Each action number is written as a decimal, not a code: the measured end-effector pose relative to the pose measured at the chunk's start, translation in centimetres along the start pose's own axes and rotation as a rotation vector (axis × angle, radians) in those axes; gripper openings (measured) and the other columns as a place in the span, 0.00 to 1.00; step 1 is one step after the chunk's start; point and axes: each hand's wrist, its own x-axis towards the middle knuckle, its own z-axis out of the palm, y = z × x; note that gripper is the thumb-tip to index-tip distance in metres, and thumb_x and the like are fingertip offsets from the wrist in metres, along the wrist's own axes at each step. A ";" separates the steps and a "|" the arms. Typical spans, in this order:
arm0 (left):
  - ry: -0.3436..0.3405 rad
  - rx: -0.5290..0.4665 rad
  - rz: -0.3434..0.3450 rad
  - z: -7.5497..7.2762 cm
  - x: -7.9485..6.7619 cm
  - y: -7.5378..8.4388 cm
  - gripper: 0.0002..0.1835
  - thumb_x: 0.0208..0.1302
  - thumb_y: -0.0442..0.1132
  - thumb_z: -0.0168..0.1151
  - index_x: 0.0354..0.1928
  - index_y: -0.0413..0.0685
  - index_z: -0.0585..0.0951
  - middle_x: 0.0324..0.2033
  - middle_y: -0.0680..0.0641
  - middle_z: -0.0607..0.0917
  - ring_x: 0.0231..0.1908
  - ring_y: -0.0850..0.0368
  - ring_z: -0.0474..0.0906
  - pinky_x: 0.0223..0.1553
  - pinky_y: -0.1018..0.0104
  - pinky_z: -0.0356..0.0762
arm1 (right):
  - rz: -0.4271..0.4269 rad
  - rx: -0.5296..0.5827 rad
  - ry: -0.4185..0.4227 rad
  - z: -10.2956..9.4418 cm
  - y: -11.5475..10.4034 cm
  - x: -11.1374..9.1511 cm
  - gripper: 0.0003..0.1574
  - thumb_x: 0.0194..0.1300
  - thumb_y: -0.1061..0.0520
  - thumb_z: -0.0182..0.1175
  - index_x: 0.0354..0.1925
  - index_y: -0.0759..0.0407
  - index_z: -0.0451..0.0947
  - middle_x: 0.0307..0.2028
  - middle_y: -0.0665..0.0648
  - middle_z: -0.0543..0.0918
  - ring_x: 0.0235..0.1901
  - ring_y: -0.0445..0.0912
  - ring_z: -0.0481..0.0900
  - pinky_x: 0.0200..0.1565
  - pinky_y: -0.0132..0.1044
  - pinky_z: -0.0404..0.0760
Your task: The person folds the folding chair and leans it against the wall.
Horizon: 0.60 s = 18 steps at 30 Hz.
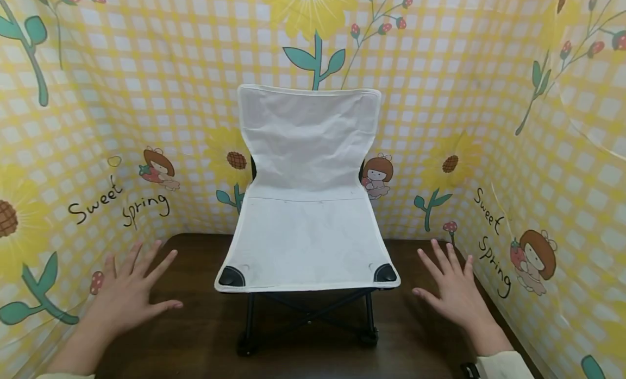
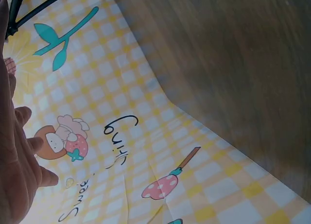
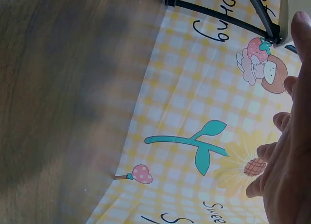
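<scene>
A folding camp chair [image 1: 308, 238] with a white fabric seat and backrest stands unfolded in the middle of the head view, its front toward me. Black patches cover its front seat corners, and thin black legs cross beneath. To its left, my left hand [image 1: 128, 295] is spread with straight fingers, apart from the chair and holding nothing. My right hand [image 1: 452, 289] is likewise spread on the other side, touching nothing. Part of the black frame [image 3: 228, 15] shows at the top of the right wrist view, beyond the right hand's fingers [image 3: 279, 121].
The chair stands on a dark brown wooden tabletop [image 1: 195, 335]. Yellow checked cloth [image 1: 186, 69] printed with sunflowers and cartoon figures hangs behind and along both sides, close to each hand.
</scene>
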 end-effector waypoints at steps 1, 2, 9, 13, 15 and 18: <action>0.001 -0.002 0.000 -0.1 0.0 0.1 0.61 0.39 0.82 0.58 0.75 0.71 0.48 0.77 0.51 0.39 0.74 0.44 0.24 0.61 0.33 0.09 | 0.003 0.003 0.002 0.0 0.0 -0.1 0.57 0.57 0.26 0.58 0.76 0.36 0.44 0.77 0.53 0.37 0.75 0.59 0.29 0.63 0.68 0.17; 0.003 -0.003 0.001 -0.1 0.1 0.1 0.61 0.39 0.82 0.58 0.75 0.71 0.48 0.77 0.51 0.39 0.74 0.44 0.24 0.61 0.34 0.09 | 0.007 0.009 0.003 0.0 0.0 -0.1 0.57 0.57 0.26 0.58 0.76 0.36 0.44 0.77 0.53 0.37 0.75 0.58 0.29 0.63 0.68 0.18; 0.024 -0.019 0.011 -0.4 0.2 0.4 0.62 0.39 0.82 0.59 0.76 0.69 0.48 0.77 0.50 0.40 0.75 0.44 0.25 0.62 0.34 0.09 | 0.000 0.045 0.009 -0.6 -0.3 -0.4 0.57 0.58 0.28 0.59 0.76 0.39 0.45 0.77 0.54 0.38 0.75 0.58 0.31 0.64 0.65 0.15; 0.042 -0.038 0.022 -0.7 0.2 0.7 0.62 0.38 0.81 0.60 0.76 0.68 0.49 0.77 0.49 0.41 0.75 0.43 0.26 0.62 0.34 0.10 | -0.002 0.075 0.027 -0.6 -0.5 -0.6 0.57 0.57 0.30 0.61 0.76 0.39 0.46 0.77 0.54 0.38 0.75 0.57 0.31 0.64 0.67 0.19; 0.049 -0.047 0.032 -0.9 0.2 1.0 0.63 0.37 0.82 0.60 0.76 0.67 0.49 0.77 0.49 0.41 0.75 0.43 0.26 0.62 0.34 0.10 | -0.006 0.090 0.040 -0.5 -0.5 -0.6 0.57 0.57 0.31 0.62 0.76 0.40 0.46 0.77 0.55 0.40 0.75 0.57 0.33 0.65 0.69 0.23; 0.057 -0.058 0.047 -1.4 0.4 1.6 0.64 0.37 0.82 0.59 0.76 0.66 0.49 0.77 0.48 0.42 0.75 0.42 0.27 0.63 0.33 0.12 | -0.010 0.106 0.058 -0.4 -0.7 -0.7 0.57 0.57 0.31 0.63 0.76 0.40 0.47 0.77 0.55 0.41 0.75 0.58 0.35 0.66 0.70 0.27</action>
